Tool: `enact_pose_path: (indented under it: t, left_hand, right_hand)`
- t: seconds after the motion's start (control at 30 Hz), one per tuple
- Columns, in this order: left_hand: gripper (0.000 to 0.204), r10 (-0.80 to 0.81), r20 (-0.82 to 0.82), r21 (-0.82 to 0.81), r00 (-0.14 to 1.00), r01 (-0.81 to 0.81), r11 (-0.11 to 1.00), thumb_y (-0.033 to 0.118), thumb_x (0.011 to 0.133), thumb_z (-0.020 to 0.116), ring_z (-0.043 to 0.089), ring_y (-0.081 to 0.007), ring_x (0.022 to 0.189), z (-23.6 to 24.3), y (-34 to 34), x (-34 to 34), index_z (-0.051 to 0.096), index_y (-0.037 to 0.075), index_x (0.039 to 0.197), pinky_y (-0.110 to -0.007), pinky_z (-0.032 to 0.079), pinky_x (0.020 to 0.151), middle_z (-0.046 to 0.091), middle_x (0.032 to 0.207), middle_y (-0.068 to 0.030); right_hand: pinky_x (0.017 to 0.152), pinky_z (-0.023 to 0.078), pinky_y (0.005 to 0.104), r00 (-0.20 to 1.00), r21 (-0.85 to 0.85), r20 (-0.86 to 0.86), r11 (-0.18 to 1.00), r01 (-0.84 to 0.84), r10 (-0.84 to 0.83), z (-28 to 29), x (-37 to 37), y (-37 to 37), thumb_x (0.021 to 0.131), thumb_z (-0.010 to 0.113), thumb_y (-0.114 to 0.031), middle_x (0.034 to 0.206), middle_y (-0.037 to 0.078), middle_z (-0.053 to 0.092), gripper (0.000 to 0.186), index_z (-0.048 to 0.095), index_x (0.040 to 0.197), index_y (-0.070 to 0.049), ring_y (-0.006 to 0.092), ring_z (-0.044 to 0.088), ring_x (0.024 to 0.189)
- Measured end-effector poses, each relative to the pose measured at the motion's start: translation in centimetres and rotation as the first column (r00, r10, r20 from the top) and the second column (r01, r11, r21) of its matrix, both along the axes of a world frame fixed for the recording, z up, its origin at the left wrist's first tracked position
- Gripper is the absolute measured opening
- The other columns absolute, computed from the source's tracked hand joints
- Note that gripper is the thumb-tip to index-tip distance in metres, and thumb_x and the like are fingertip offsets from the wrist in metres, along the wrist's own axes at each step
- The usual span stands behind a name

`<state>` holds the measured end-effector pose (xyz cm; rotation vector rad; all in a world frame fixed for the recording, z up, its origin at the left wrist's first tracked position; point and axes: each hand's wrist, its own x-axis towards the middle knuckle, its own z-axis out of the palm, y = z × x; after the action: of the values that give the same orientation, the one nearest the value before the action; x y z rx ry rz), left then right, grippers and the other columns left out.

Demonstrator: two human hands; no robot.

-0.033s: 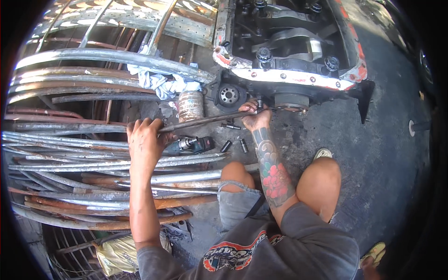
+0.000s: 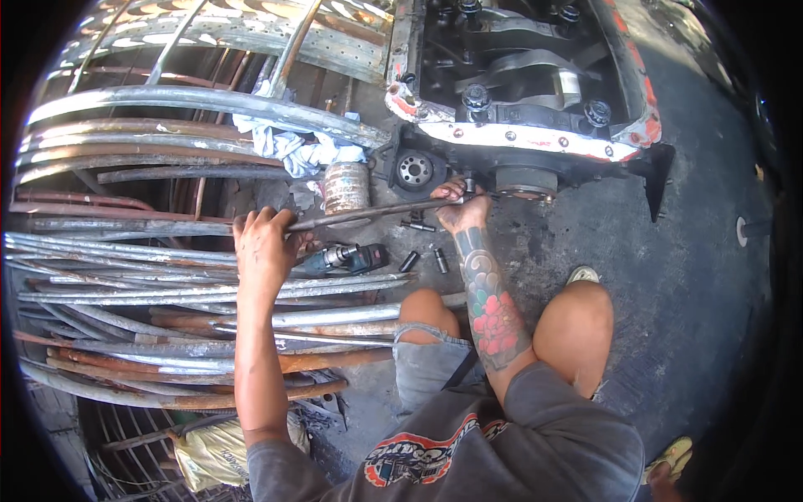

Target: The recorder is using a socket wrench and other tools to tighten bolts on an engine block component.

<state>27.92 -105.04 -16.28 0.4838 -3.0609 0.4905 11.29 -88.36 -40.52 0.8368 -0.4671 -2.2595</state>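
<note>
A long dark breaker bar (image 2: 368, 212) runs sideways in front of the engine block (image 2: 519, 134). My left hand (image 2: 266, 247) is closed around its left end. At the other end, my right hand (image 2: 462, 211) wraps the bar's head, where a metal socket (image 2: 469, 186) points up toward the block. Whether the socket sits on a bolt is hidden by the hand and the block's shadow. The block's underside is exposed, with the crankshaft (image 2: 535, 63) inside and a round pulley (image 2: 525, 181) at its near end.
Below the bar lie a cordless impact wrench (image 2: 343, 258) and several loose sockets (image 2: 441, 260). A rusty can (image 2: 345, 187), a blue-white rag (image 2: 293, 151) and a round flange with holes (image 2: 415, 170) are beside the block. Stacked metal pipes (image 2: 167, 293) fill the left side.
</note>
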Motion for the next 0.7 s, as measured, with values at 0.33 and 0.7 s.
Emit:
enact_pose_path:
  t: [0.33, 0.7]
  left_hand:
    - [0.036, 0.100, -0.151, 0.255, 0.983, -0.059, 0.965, 0.037, 0.082, 0.065, 0.055, -0.0322, 0.108, -6.7, -6.5, 0.1, 0.066, 0.014, 0.110, -0.048, 0.040, 0.093, 0.060, 0.110, -0.0119]
    - [0.041, -0.210, -0.660, -0.216, 0.721, 0.086, 0.973, 0.044, 0.092, 0.054, 0.054, -0.0303, 0.116, 15.2, -2.4, -3.3, 0.065, 0.011, 0.113, -0.044, 0.046, 0.096, 0.056, 0.126, -0.0153]
  right_hand:
    - [0.051, 0.033, 0.0320, 0.991, 0.239, -0.075, 0.963, 0.124, -0.109, 0.0, -0.4, -1.3, 0.075, 0.040, -0.028, 0.049, 0.000, 0.033, 0.023, 0.041, 0.059, -0.012, 0.0143, 0.032, 0.042]
    - [0.048, 0.029, 0.0287, 0.958, 0.229, -0.125, 0.932, 0.281, -0.258, 0.6, 0.1, -2.9, 0.073, 0.041, -0.033, 0.051, -0.001, 0.034, 0.026, 0.040, 0.062, -0.011, 0.0131, 0.031, 0.041]
